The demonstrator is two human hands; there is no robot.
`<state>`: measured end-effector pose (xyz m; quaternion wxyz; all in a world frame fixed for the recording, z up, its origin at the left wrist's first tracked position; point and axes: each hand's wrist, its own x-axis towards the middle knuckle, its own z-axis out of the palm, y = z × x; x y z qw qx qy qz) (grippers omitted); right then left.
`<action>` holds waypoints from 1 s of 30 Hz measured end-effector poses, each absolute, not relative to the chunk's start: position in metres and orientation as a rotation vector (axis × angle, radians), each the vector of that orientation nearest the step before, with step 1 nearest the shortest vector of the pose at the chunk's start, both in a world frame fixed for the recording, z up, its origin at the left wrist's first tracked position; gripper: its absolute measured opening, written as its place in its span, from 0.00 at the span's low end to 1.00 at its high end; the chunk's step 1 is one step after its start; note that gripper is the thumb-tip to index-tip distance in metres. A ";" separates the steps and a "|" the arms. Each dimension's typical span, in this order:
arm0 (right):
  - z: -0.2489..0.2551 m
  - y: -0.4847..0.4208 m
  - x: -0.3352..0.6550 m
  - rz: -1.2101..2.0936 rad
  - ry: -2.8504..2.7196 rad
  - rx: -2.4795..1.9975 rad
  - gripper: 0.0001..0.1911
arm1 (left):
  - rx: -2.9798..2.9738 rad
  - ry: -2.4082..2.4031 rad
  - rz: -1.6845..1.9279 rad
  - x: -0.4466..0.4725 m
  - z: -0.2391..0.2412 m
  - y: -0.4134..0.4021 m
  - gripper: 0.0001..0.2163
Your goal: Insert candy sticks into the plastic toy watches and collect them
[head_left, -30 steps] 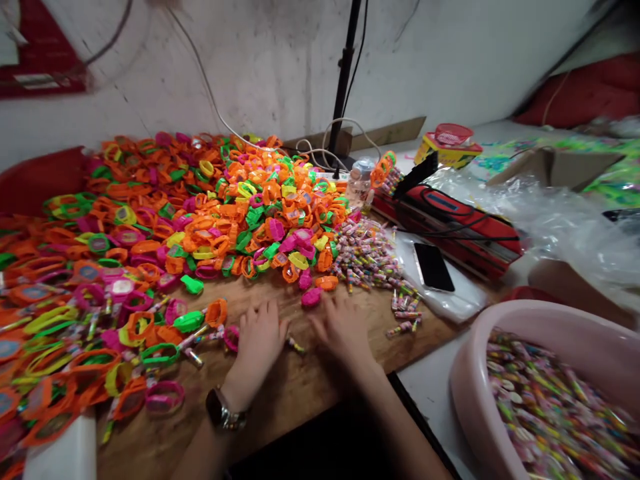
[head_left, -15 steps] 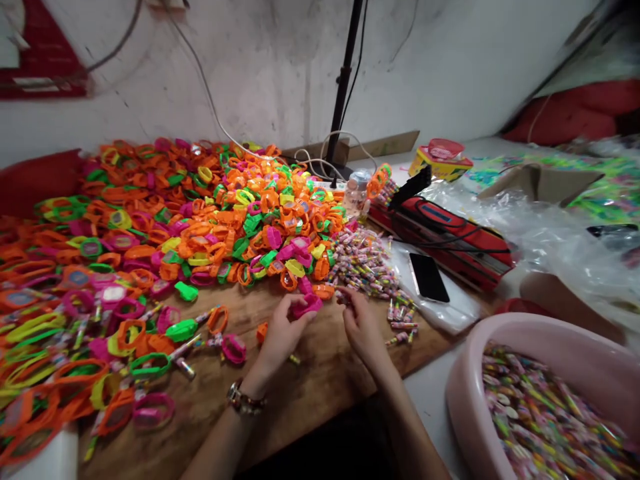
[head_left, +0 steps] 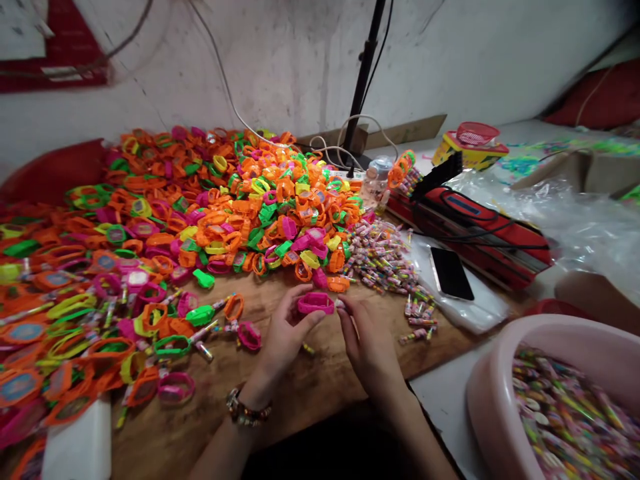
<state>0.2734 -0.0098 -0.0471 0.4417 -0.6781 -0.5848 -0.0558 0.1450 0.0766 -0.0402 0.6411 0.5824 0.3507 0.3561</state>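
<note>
A pink plastic toy watch point(head_left: 315, 304), its strap closed in a loop, is pinched in my left hand point(head_left: 286, 328) over the wooden board. Close on its right, my right hand point(head_left: 367, 343) has thumb and fingertips together around a small whitish piece, perhaps the end of a candy tube; most of it is hidden. Beyond both hands rises a big heap of toy watches point(head_left: 270, 207) in orange, green, pink and yellow. A pile of small wrapped candy tubes point(head_left: 383, 257) lies to the right of the heap. Watches with candy tubes through them point(head_left: 173, 345) are spread on the left.
On the right stands a pink tub point(head_left: 493, 373) full of wrapped candy. A phone point(head_left: 451, 273) lies on a plastic bag, beside a red sealing machine point(head_left: 475, 230) with cables. A black pole point(head_left: 367, 73) rises at the back. A white box point(head_left: 80, 437) is at lower left.
The pink watch has turned so its loop faces me more fully, and my right fingertips have come nearer to it. The whole view has shifted slightly.
</note>
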 end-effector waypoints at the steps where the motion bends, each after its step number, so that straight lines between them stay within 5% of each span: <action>1: -0.048 -0.011 0.272 -0.227 -1.496 -1.715 0.12 | 1.381 0.806 0.811 0.145 -0.040 0.076 0.20; 8: -0.046 -0.012 0.266 -0.596 -1.840 -1.995 0.10 | 1.735 0.987 0.726 0.139 -0.045 0.073 0.12; 19: -0.084 0.010 0.253 -0.228 -1.929 -2.087 0.09 | 2.161 1.366 0.346 0.123 -0.040 0.093 0.15; 23: -0.088 0.014 0.305 -0.218 -1.587 -2.360 0.18 | 2.385 1.387 0.264 0.148 -0.028 0.098 0.12; 30: -0.109 0.022 0.356 -0.095 -1.268 -2.412 0.09 | 2.518 1.090 0.334 0.230 -0.048 0.109 0.10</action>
